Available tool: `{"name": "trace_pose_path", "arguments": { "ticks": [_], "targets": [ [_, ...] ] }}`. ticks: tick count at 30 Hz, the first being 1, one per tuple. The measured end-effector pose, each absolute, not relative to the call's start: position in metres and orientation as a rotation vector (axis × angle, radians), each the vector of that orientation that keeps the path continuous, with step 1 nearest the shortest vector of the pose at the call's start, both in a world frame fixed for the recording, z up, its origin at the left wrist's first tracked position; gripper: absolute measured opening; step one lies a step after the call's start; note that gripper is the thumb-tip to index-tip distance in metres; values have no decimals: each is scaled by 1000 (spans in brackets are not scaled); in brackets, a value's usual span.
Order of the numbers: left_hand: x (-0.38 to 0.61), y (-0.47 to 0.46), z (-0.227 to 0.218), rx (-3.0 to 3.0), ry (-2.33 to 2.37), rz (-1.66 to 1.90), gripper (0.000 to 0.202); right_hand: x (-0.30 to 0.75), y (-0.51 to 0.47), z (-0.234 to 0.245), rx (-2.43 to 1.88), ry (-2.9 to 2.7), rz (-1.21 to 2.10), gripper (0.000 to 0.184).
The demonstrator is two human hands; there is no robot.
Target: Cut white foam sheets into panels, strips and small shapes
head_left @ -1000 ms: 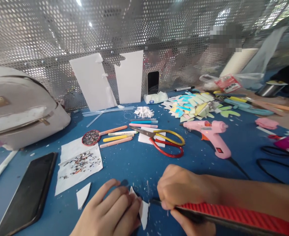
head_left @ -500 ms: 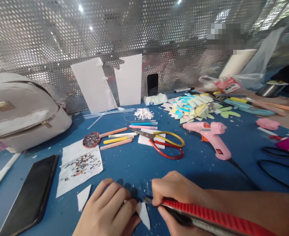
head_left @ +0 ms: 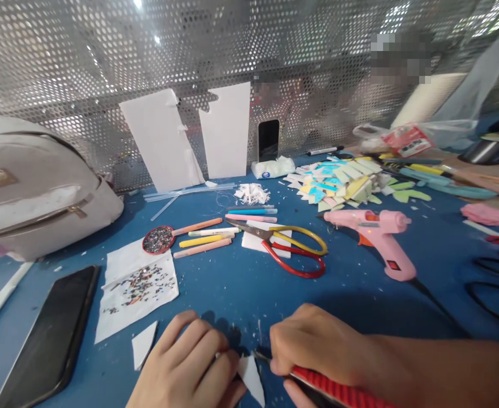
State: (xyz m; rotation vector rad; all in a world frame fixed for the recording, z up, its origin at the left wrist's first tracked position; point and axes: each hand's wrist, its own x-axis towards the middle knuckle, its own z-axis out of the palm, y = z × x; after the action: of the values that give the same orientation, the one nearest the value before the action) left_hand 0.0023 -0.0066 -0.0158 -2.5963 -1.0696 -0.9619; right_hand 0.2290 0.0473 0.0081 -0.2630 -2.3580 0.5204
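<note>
My left hand (head_left: 193,362), fingers curled, pinches a small pointed piece of white foam board (head_left: 251,378) against the blue table. A red utility knife (head_left: 334,390) is in my right hand (head_left: 317,345), closed round its front end. The dark blade tip sits at the upper right edge of the white piece; whether it touches I cannot tell. Another white scrap (head_left: 144,344) lies just left of my left hand. Past my hands rest scissors (head_left: 294,243) with one yellow and one red handle, beside several markers (head_left: 207,240).
A pink glue gun (head_left: 376,232) lies at the right, its cord trailing forward. A phone (head_left: 49,334) and a paper with loose beads (head_left: 141,289) are at the left. Coloured scraps (head_left: 342,181) are heaped behind. A backpack (head_left: 41,192) stands far left.
The view has turned slightly left, so things on the right appear shifted rightward. My right hand with the utility knife sits slightly further right and lower; my left hand still pinches the white piece.
</note>
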Motion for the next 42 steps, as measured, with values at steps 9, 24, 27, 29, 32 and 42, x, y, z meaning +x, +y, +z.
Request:
{"name": "trace_pose_path", "arguments": {
  "ticks": [9, 24, 27, 29, 32, 42],
  "targets": [
    [4, -7, -24, -2541, -1092, -1047, 24, 231, 46, 9, -334, -2493, 569, 20],
    [-7, -10, 0, -2817, -973, -904, 6, 229, 47, 4, -299, -2296, 665, 19],
    [-6, -10, 1, -2813, -1001, -903, 9, 229, 47, 1, -264, -2311, 701, 16],
    [-5, -10, 1, -2802, -1004, -917, 10, 229, 46, 1, -255, -2328, 718, 14],
    [-5, -10, -1, -2794, -1002, -940, 10, 229, 46, 3, -264, -2377, 776, 13],
    [-3, -10, -1, -2770, -1041, -928, 13, 229, 48, 7, -377, -2410, 836, 11]
  ]
}}
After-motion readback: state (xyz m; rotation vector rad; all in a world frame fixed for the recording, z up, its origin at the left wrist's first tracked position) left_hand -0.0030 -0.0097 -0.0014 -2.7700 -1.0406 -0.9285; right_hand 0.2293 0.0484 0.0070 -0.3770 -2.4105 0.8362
